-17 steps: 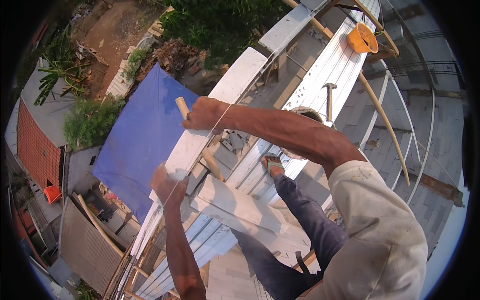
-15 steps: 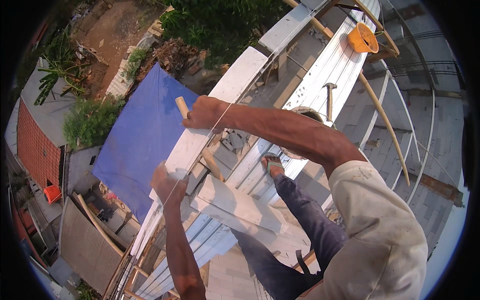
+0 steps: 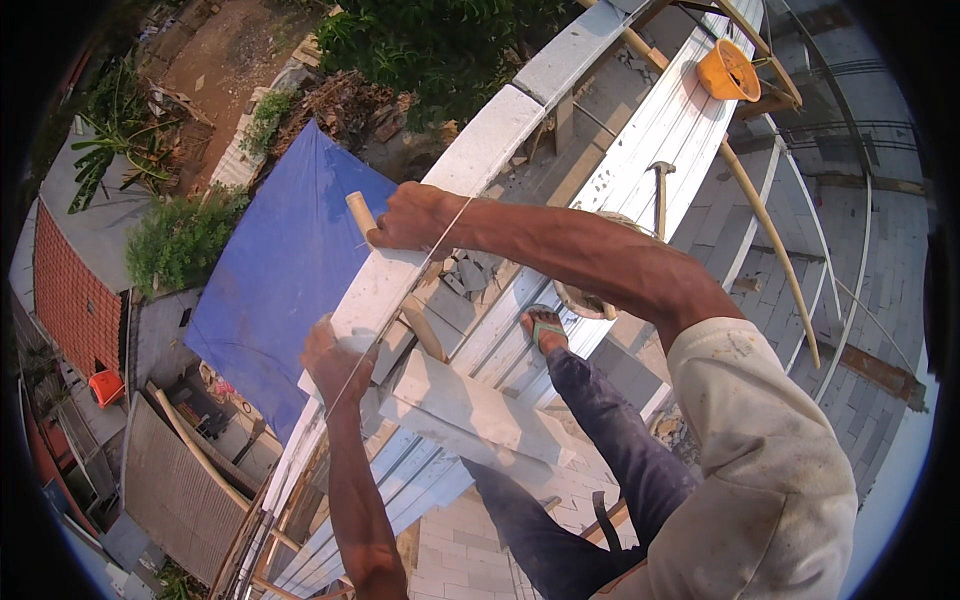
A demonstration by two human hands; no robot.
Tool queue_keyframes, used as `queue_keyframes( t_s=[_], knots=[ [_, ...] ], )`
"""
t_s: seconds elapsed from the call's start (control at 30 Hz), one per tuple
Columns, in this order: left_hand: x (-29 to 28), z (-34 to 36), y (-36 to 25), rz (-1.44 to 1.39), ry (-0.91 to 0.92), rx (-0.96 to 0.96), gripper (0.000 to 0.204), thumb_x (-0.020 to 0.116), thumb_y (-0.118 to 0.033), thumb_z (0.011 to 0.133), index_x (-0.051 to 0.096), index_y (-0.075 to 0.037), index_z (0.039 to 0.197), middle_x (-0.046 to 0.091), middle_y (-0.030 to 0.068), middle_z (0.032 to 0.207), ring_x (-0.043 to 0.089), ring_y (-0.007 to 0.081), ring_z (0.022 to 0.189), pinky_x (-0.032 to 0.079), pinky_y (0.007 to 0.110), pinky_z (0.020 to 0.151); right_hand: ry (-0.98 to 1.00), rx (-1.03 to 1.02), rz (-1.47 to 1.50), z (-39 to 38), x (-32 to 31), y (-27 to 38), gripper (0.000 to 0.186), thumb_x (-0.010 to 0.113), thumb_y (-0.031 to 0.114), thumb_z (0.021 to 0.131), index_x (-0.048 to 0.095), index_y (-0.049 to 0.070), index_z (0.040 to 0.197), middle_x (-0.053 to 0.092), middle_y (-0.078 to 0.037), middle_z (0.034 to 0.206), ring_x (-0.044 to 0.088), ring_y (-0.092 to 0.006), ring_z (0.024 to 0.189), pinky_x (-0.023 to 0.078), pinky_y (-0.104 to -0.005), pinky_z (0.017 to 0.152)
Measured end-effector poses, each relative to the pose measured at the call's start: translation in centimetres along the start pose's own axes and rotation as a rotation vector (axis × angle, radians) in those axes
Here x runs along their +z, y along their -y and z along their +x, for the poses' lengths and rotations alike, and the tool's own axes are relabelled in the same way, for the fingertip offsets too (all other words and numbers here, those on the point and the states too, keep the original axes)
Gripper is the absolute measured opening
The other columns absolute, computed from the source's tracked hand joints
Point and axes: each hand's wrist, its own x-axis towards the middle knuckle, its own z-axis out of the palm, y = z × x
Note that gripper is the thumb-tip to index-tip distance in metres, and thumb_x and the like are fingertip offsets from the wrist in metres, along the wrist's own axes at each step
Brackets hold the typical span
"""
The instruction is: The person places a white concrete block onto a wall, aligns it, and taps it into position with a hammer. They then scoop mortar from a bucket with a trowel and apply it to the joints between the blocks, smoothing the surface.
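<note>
A long row of white blocks (image 3: 470, 150) forms a narrow wall top running diagonally before me. My right hand (image 3: 415, 215) is closed at its top edge, against a short round wooden stick (image 3: 358, 212) that juts past the far side; the fist hides the stick's other end. Lower along the row, my left hand (image 3: 338, 360) straddles the nearest white block, fingers over its far edge and somewhat blurred. A thin string passes close by both hands. Just inside the wall stand a bamboo post (image 3: 424, 330) and more stacked pale blocks (image 3: 470, 400).
My sandalled foot (image 3: 545, 328) stands on ribbed metal sheets (image 3: 510, 320). A hammer (image 3: 660, 200) and an orange bucket (image 3: 727, 72) rest on another sheet to the right. Beyond the wall the ground drops to a blue tarp (image 3: 270, 250) and roofs. A bamboo pole (image 3: 770, 250) slants at right.
My right hand and the wooden stick have shifted slightly up and to the left. My left hand stays at almost the same spot on the block.
</note>
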Motion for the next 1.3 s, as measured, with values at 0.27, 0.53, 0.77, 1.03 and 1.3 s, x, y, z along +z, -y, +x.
queue_keyframes(
  t_s=[0.27,0.53,0.77,1.03,1.3],
  knots=[
    [0.3,0.3,-0.2,0.031,0.03,-0.039,0.088,0.098,-0.025,0.062,0.055,-0.003,0.135,0.065,0.0193,0.129,0.061,0.0412,0.122,0.044,0.052,0.106,0.022,-0.003,0.023,-0.1,0.0,-0.6,0.064,0.086,0.019,0.067,0.065,0.01,0.127,0.078,-0.008,0.093,0.078,-0.0289,0.087,0.056,-0.0403,0.065],
    [-0.2,0.9,-1.3,-0.063,0.069,-0.063,0.083,0.098,-0.022,0.06,0.058,-0.004,0.13,0.066,0.0188,0.125,0.06,0.0405,0.121,0.044,0.052,0.105,-0.027,0.056,0.05,-0.4,1.3,-0.4,0.07,0.089,0.024,0.07,0.061,0.012,0.133,0.075,-0.009,0.113,0.074,-0.028,0.104,0.056,-0.044,0.081],
    [-0.6,0.9,-2.1,0.063,0.043,0.017,0.083,0.098,-0.02,0.06,0.058,-0.002,0.131,0.065,0.0205,0.123,0.061,0.0426,0.118,0.047,0.052,0.101,-0.671,0.234,0.413,-11.8,3.1,2.8,0.063,0.08,0.019,0.089,0.055,0.017,0.146,0.061,-0.008,0.144,0.056,-0.0284,0.138,0.038,-0.0572,0.122],
    [-0.8,0.8,-2.8,0.113,0.142,-0.127,0.092,0.096,-0.011,0.064,0.049,0.005,0.142,0.057,0.0263,0.132,0.057,0.0449,0.123,0.043,0.054,0.108,-0.964,1.545,1.078,-38.9,27.6,4.6,0.037,0.075,0.025,0.098,0.067,0.002,0.126,0.076,-0.016,0.114,0.073,-0.0237,0.097,0.058,-0.0388,0.089],
    [-1.5,0.6,-3.0,0.083,0.203,-0.287,0.097,0.091,-0.004,0.074,0.037,0.008,0.153,0.049,0.0276,0.15,0.049,0.0391,0.139,0.034,0.049,0.121,-1.097,2.02,1.662,-52.0,45.3,-4.1,0.023,0.073,0.029,0.102,0.071,0.006,0.101,0.062,-0.001,0.072,0.052,-0.0073,0.053,0.038,-0.0221,0.046]
  ],
)
